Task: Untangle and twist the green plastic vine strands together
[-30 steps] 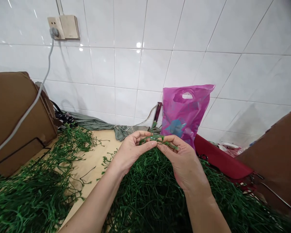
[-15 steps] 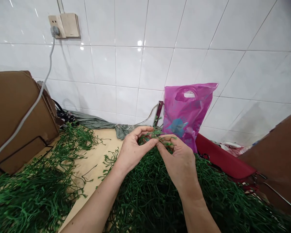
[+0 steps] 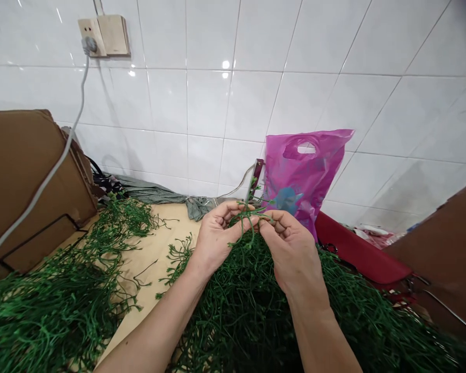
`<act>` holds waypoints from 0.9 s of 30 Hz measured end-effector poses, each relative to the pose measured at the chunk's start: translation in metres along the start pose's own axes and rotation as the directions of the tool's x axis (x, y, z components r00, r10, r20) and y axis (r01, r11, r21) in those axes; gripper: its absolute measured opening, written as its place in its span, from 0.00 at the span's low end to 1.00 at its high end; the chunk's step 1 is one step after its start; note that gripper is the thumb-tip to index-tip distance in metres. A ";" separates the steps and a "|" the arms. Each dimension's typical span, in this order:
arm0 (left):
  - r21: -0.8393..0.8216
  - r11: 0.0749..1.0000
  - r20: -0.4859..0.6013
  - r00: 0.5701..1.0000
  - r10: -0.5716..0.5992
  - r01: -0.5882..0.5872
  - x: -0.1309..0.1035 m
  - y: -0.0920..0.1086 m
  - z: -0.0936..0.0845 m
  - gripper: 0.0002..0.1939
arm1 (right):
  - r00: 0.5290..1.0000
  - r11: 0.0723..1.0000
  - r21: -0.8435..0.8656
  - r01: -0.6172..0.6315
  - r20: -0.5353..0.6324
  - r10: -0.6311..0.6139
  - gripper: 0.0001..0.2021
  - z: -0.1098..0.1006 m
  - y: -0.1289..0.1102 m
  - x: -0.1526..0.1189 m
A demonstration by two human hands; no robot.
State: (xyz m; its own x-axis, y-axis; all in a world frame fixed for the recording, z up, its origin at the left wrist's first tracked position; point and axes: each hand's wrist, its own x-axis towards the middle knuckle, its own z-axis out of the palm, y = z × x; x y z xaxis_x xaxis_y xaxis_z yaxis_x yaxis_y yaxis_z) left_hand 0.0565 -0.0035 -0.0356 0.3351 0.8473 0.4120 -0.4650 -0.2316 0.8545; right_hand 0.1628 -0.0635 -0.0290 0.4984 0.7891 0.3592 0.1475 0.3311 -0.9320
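Observation:
Both hands meet near the middle of the view, above a large heap of green artificial stems (image 3: 248,305). Between thumb and fingers, my left hand (image 3: 218,234) pinches a small green sprig (image 3: 249,228), whose thin branches fan out above and below the fingertips. The fingertips of my right hand (image 3: 289,241) are closed on the same sprig from the right, close to the left thumb. A second heap of green stems (image 3: 58,305) lies to the left on the tan surface (image 3: 163,217).
A purple plastic bag (image 3: 305,171) leans against the white tiled wall behind the hands. To its right lies a red case (image 3: 363,254) beside brown cardboard (image 3: 446,248). At left stand a cardboard box (image 3: 31,181) and a grey cable (image 3: 58,160) running to a wall socket (image 3: 91,39).
The sprig has turned, and its branches now spread over the left thumb and hang below it. My right hand has shifted slightly right, its fingers more curled. The view has moved a little.

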 end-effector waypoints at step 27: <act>0.288 0.929 0.270 0.912 -0.310 0.231 0.004 0.031 -0.033 0.24 | 0.996 0.794 -0.608 0.020 -0.054 -0.066 0.11 -0.070 -0.030 0.006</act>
State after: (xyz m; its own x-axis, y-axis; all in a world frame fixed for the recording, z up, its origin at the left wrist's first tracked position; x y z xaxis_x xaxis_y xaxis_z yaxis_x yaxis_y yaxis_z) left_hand 0.0166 0.0081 -0.0183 0.6707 0.7153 0.1961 -0.1191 -0.1571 0.9804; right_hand 0.2206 -0.1050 -0.0026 0.5330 0.7362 0.4171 0.6465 -0.0364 -0.7621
